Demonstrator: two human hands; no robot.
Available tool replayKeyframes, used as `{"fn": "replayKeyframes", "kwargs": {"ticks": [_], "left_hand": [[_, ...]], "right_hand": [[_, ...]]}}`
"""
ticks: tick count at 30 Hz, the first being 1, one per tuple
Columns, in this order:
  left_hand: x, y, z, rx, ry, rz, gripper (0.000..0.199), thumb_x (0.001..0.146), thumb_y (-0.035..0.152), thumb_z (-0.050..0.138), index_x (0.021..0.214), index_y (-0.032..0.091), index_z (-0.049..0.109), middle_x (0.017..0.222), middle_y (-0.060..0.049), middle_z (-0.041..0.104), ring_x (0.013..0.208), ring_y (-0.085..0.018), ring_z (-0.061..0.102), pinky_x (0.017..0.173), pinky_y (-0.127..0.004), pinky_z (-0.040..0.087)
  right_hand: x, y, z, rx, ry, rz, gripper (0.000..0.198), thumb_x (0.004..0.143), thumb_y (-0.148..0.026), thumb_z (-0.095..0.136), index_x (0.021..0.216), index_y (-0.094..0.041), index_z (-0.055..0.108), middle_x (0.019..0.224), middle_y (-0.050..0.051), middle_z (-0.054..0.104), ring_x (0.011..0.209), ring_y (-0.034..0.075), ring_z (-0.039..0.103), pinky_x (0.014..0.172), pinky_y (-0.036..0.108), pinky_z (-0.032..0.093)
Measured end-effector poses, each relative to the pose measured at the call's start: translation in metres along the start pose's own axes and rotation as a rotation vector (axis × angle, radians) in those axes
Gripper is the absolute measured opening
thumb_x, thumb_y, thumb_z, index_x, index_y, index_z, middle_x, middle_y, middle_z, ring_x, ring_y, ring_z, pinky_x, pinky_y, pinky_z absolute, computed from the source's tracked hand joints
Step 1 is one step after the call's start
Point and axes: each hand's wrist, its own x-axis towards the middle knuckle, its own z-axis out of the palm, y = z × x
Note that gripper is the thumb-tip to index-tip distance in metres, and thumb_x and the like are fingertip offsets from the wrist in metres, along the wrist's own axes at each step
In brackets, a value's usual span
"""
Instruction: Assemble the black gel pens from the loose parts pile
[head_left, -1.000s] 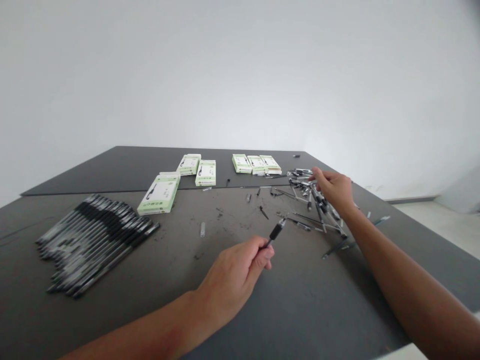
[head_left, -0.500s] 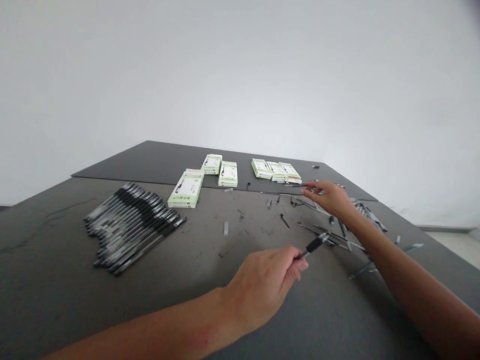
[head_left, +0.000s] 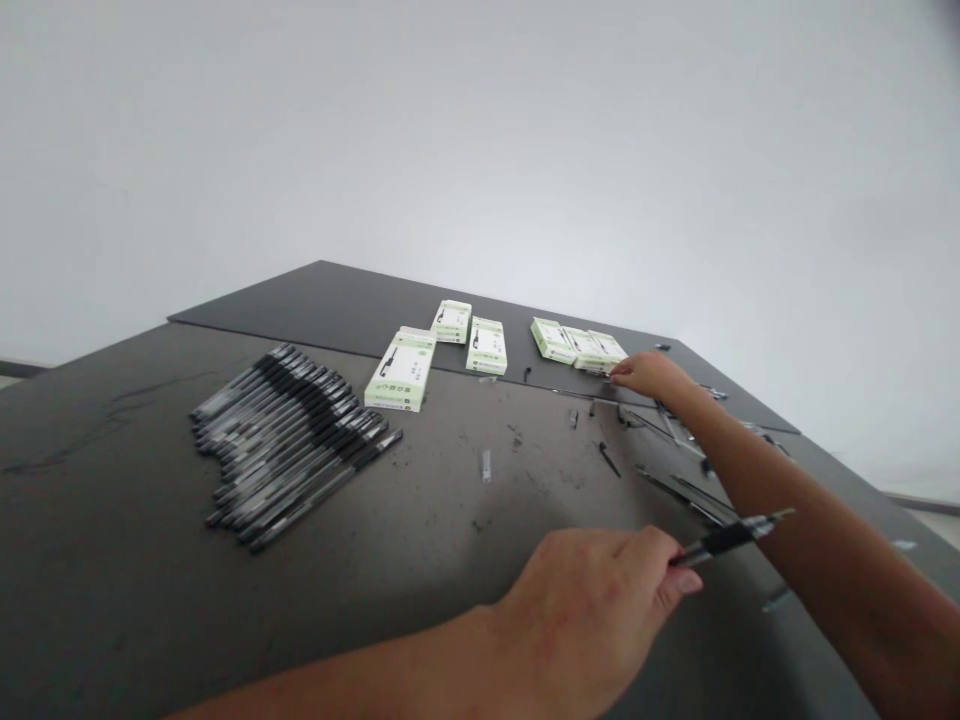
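My left hand [head_left: 600, 600] is closed around the barrel of a gel pen [head_left: 727, 538]. The pen has a black rubber grip, and its bare tip points right, with no cap on it. Farther off, my right hand [head_left: 651, 378] reaches down to the table beside the right group of boxes. Its fingers are pressed together around something too small or hidden to make out. Loose pen parts [head_left: 649, 420], among them thin refills and clear tubes, lie scattered below and around the right hand, some hidden behind the forearm.
Many pens lie side by side in a slanted row [head_left: 300, 440] on the left. Several green-and-white pen boxes [head_left: 401, 372] stand across the back of the dark table [head_left: 112, 520]. A small clear cap [head_left: 486, 466] and a black cap [head_left: 609, 459] lie mid-table.
The view has turned slightly left. My right hand has moved closer to the right boxes and its fingers have come together. My left hand still holds the pen, now nearer the right forearm.
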Motion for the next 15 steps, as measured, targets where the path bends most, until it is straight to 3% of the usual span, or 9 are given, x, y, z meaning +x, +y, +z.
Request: {"fn": "replayKeyframes", "kwargs": {"ticks": [9, 15], "left_hand": [[0.003, -0.001, 0.002, 0.025, -0.036, -0.006, 0.023, 0.114, 0.036, 0.048, 0.111, 0.018, 0.062, 0.097, -0.007, 0.080, 0.085, -0.024, 0.079, 0.066, -0.032, 0.054], [0.002, 0.000, 0.000, 0.035, -0.043, -0.004, 0.024, 0.115, 0.038, 0.047, 0.109, 0.018, 0.060, 0.099, -0.007, 0.081, 0.086, -0.024, 0.079, 0.066, -0.032, 0.054]], "right_hand": [[0.010, 0.011, 0.010, -0.011, 0.007, 0.052, 0.048, 0.099, -0.051, 0.053, 0.118, -0.023, 0.087, 0.111, 0.013, 0.084, 0.098, 0.030, 0.077, 0.079, 0.034, 0.053], [0.021, 0.010, 0.012, -0.020, -0.012, 0.050, 0.051, 0.100, -0.052, 0.051, 0.117, -0.021, 0.087, 0.113, 0.015, 0.083, 0.100, 0.032, 0.076, 0.081, 0.037, 0.052]]}}
